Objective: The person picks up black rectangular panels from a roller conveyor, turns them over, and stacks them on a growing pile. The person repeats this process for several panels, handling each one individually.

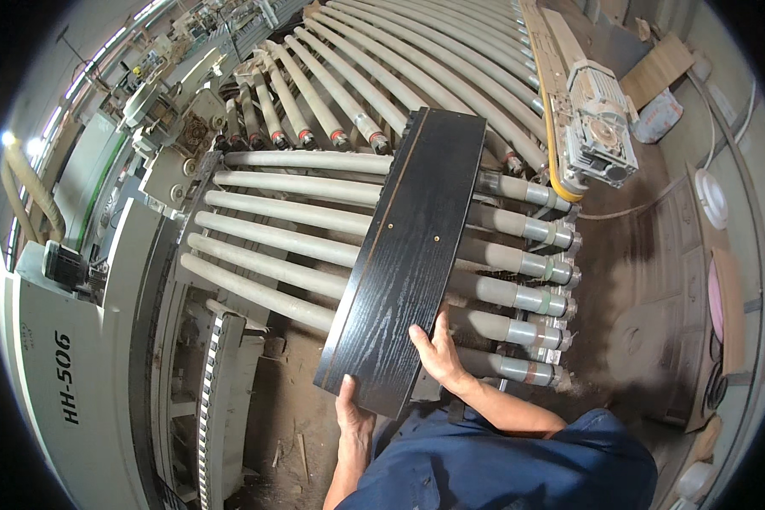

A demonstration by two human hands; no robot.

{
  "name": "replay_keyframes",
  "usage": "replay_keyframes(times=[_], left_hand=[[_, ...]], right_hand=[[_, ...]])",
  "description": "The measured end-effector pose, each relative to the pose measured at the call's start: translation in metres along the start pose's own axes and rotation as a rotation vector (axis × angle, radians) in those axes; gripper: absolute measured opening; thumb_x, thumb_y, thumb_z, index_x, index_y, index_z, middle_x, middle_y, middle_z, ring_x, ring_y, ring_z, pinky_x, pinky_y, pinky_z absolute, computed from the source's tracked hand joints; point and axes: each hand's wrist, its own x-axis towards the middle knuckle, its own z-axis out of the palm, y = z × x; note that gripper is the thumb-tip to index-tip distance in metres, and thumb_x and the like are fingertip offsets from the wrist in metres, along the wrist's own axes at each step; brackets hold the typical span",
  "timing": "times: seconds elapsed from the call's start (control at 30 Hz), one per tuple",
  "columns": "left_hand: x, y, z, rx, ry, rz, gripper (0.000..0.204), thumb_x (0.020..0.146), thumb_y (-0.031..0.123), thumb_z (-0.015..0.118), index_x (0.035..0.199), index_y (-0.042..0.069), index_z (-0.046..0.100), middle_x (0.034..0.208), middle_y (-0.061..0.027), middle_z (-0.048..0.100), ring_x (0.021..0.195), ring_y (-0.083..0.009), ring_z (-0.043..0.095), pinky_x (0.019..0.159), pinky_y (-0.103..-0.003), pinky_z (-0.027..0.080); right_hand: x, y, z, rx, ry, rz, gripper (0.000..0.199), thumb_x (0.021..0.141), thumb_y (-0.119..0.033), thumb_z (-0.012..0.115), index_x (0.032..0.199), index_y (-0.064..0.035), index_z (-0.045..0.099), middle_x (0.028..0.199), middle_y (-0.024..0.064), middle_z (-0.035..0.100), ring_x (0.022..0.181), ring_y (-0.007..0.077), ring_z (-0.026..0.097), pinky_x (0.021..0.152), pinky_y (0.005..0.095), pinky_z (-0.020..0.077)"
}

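A long black wood-grain board (pixel 399 263) lies slanted over the grey conveyor rollers, its near end reaching past them toward my body. Two small brass-coloured dots and a thin brownish line along its left side mark its face. My left hand (pixel 353 421) grips the near end, thumb on top and fingers hidden underneath. At the right edge, close to the near end, my right hand (pixel 439 353) holds the board with the thumb over the face; its other fingers are partly hidden behind the edge.
Beneath the board run the rollers (pixel 289 208), curving away at the back. A large pale machine (pixel 76 365) stands at the left. To the right are a motor with a gearbox (pixel 599 127) and a yellow belt (pixel 555 161). Wood scraps (pixel 303 459) litter the floor.
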Motion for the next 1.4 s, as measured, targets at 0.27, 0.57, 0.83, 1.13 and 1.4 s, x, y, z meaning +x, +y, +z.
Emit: replay_keyframes(times=[0.27,0.57,0.83,1.13,1.4], left_hand=[[-0.003,0.009,0.0,-0.042,-0.002,0.037,0.067,0.076,0.024,0.077,0.133,0.001,0.05,0.125,-0.0158,0.061,0.115,-0.032,0.059,0.102,-0.047,0.046],[-0.08,0.053,-0.104,-0.147,0.214,0.086,0.061,0.072,0.012,0.073,0.129,-0.001,0.054,0.117,-0.0182,0.065,0.105,-0.035,0.065,0.094,-0.048,0.053],[-0.097,0.067,-0.178,-0.211,0.223,0.122,0.062,0.071,0.009,0.072,0.129,-0.004,0.053,0.117,-0.0199,0.065,0.102,-0.0354,0.066,0.091,-0.048,0.055],[-0.061,0.075,-0.19,-0.127,0.321,0.0,0.058,0.068,0.01,0.075,0.122,-0.004,0.058,0.111,-0.0177,0.067,0.097,-0.0351,0.067,0.089,-0.048,0.056],[-0.007,0.143,-0.104,0.311,0.028,0.518,0.088,0.058,0.021,0.084,0.135,-0.001,0.046,0.125,-0.0129,0.058,0.115,-0.0275,0.057,0.099,-0.04,0.046]], right_hand=[[0.051,-0.018,-0.065,0.043,0.202,-0.122,0.078,0.095,-0.025,0.062,0.149,0.0093,0.016,0.155,0.026,0.025,0.145,0.0325,0.025,0.119,0.04,0.0202],[0.236,-0.092,-0.143,-0.923,0.182,-0.486,0.075,0.089,-0.046,0.065,0.135,0.0102,0.046,0.14,0.0317,0.045,0.134,0.0422,0.041,0.114,0.0451,0.0309],[0.28,-0.149,-0.082,-0.749,-0.58,0.041,0.069,0.087,-0.053,0.067,0.133,-0.0026,0.056,0.119,0.0144,0.066,0.111,0.021,0.06,0.098,0.034,0.0448],[0.312,-0.121,-0.137,-0.475,-0.648,0.381,0.087,0.065,-0.07,0.077,0.117,-0.0004,0.065,0.106,0.0103,0.069,0.099,0.0172,0.064,0.087,0.0319,0.05],[0.283,-0.16,-0.215,0.083,-0.408,0.074,0.075,0.063,-0.043,0.091,0.116,0.0003,0.061,0.106,0.0116,0.068,0.091,0.0209,0.067,0.079,0.0339,0.0566]])
